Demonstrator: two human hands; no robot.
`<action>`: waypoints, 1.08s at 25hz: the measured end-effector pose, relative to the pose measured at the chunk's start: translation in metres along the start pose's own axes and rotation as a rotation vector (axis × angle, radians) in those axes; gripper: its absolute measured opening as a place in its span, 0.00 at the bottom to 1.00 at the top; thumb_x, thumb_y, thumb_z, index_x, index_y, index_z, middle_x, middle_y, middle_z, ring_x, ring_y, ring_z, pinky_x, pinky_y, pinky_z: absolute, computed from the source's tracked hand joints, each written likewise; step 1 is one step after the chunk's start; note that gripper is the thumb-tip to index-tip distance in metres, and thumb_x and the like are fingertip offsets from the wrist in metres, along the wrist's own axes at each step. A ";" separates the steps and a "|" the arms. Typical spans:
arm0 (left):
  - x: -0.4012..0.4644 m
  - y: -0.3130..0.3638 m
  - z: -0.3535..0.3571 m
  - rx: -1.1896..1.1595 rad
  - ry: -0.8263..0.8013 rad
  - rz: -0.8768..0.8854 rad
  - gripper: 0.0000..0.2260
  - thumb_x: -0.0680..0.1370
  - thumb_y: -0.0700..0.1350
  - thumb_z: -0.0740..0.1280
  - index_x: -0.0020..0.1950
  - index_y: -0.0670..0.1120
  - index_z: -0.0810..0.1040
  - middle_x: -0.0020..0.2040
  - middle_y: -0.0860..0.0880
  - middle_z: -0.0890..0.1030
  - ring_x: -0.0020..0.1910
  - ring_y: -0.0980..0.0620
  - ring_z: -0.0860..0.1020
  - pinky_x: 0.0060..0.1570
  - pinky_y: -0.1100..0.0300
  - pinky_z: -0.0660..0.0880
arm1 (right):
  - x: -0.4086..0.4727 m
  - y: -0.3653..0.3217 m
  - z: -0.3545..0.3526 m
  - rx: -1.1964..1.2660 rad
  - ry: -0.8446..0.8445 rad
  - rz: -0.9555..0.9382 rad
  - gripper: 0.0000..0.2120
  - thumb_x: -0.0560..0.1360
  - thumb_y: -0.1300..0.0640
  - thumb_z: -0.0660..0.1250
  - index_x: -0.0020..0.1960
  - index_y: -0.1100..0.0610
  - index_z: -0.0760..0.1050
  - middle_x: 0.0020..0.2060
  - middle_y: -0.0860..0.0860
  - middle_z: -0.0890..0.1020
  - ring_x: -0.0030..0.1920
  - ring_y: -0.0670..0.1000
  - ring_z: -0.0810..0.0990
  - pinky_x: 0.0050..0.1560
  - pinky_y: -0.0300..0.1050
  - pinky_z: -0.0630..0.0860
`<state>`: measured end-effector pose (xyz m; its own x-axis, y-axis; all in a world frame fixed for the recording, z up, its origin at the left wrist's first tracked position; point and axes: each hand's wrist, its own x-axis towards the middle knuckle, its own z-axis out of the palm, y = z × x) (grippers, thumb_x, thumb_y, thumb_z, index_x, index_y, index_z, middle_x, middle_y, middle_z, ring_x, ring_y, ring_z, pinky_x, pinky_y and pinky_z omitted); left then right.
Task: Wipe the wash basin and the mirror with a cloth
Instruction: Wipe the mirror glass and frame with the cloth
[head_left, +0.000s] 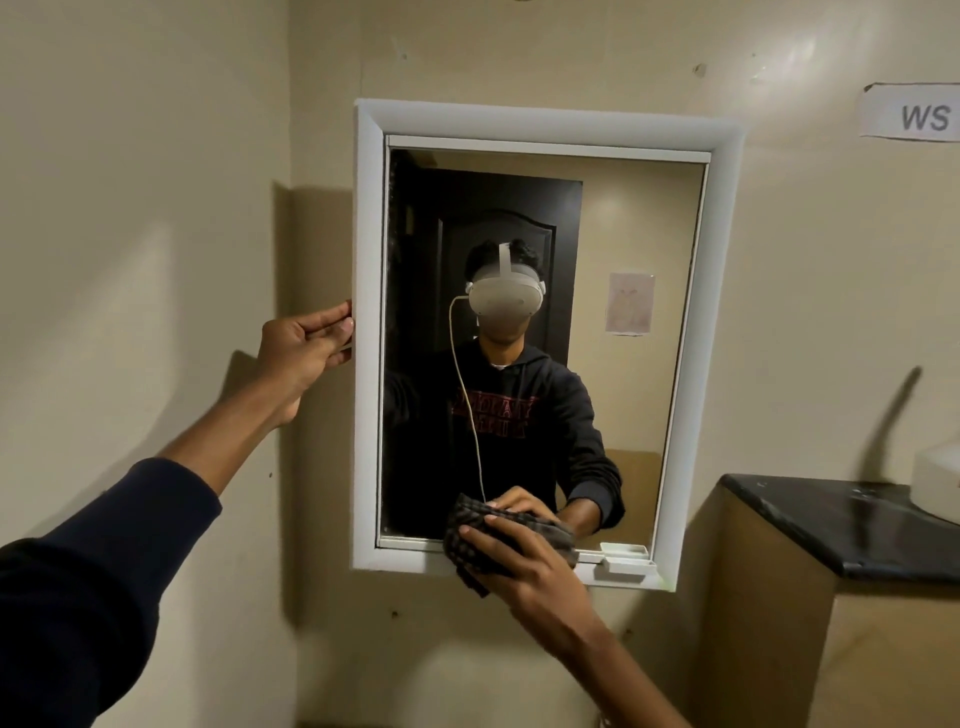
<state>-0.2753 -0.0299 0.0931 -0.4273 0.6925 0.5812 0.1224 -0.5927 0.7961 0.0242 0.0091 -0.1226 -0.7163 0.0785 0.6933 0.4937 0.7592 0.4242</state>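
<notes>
A white-framed mirror (628, 223) hangs on the beige wall straight ahead. My left hand (306, 349) grips the frame's left edge at mid height, fingers curled around it. My right hand (524, 564) presses a dark checked cloth (467, 525) flat against the glass at the bottom edge, slightly left of the middle. The glass reflects a person in a dark hoodie and a white headset, with the cloth and hand mirrored. The wash basin is only partly seen as a white rim (937, 483) at the far right edge.
A black counter top (831, 525) on a beige cabinet stands at the lower right. A small white tray (626, 558) sits on the mirror frame's lower right ledge. A paper label reading "WS" (914, 113) is stuck on the wall at upper right.
</notes>
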 end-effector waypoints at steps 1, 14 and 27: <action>0.000 0.000 0.000 -0.001 0.001 0.005 0.11 0.77 0.37 0.69 0.55 0.50 0.82 0.42 0.58 0.86 0.47 0.59 0.84 0.49 0.63 0.81 | -0.019 0.006 -0.005 0.065 0.016 0.109 0.21 0.84 0.49 0.49 0.61 0.51 0.80 0.72 0.40 0.68 0.73 0.45 0.63 0.70 0.37 0.63; -0.002 0.001 0.001 0.035 -0.003 0.023 0.12 0.77 0.37 0.69 0.59 0.48 0.81 0.41 0.58 0.86 0.47 0.60 0.84 0.46 0.65 0.81 | -0.013 0.047 -0.078 -0.095 0.584 0.987 0.16 0.73 0.69 0.67 0.58 0.59 0.81 0.67 0.57 0.75 0.66 0.63 0.72 0.59 0.54 0.74; -0.004 -0.001 0.005 0.007 0.026 0.019 0.16 0.77 0.37 0.69 0.65 0.41 0.78 0.40 0.60 0.86 0.45 0.62 0.84 0.47 0.66 0.81 | 0.016 -0.013 0.006 -0.150 0.073 -0.110 0.15 0.80 0.58 0.59 0.63 0.46 0.76 0.71 0.50 0.71 0.70 0.56 0.70 0.67 0.48 0.71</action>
<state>-0.2695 -0.0301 0.0905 -0.4475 0.6702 0.5920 0.1366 -0.6030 0.7859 0.0033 0.0050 -0.1204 -0.7349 -0.0506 0.6763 0.4863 0.6557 0.5775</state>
